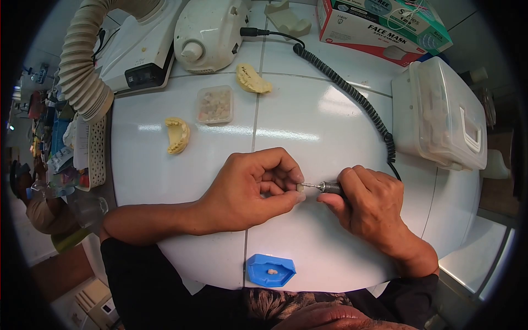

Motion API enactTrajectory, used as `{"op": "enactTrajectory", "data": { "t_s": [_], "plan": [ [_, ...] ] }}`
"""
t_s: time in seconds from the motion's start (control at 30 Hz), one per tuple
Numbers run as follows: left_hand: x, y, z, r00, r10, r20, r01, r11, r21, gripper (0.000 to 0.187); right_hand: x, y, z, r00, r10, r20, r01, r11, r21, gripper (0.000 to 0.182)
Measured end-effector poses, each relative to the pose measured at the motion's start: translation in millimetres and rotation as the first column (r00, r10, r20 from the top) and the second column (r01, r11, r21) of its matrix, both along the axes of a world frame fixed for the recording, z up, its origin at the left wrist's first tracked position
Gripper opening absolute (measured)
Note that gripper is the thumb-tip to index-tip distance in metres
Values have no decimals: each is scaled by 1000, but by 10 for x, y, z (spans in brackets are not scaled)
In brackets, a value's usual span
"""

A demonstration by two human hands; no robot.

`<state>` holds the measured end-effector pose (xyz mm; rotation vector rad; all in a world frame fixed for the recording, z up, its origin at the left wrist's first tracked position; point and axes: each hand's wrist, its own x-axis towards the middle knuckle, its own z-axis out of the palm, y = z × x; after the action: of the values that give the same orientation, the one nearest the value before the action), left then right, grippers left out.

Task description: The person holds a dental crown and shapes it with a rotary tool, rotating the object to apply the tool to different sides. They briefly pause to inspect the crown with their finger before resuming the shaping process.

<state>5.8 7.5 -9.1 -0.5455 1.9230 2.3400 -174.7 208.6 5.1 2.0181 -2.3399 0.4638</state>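
Near the middle of the white tiled table, my left hand (250,190) pinches a small pale piece (300,187) between thumb and fingertips. My right hand (369,201) is wrapped round a dark rotary handpiece (332,187), whose thin metal tip points left and meets the small piece. Below the hands lies a blue tray (257,270) with a tiny pale piece (272,271) in it. Two yellowish dental casts, one left (178,135) and one further back (252,78), lie beyond my left hand, beside a clear box (215,105) of small pale pieces.
A white control unit (208,38) stands at the back, with a coiled black cord (352,91) running right. A ribbed hose (82,60) hangs at the left. Face mask boxes (374,33) and a lidded plastic case (440,113) are at the right. A person sits far left.
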Motion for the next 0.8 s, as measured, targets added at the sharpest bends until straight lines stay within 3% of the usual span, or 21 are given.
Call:
{"op": "enactTrajectory", "data": {
  "t_s": [0.8],
  "plan": [
    [1, 41, 22, 999, 35, -3, -35, 996, -78, 27, 14, -9, 0, 999, 12, -32, -12, 1000, -2, 53]
  ]
}}
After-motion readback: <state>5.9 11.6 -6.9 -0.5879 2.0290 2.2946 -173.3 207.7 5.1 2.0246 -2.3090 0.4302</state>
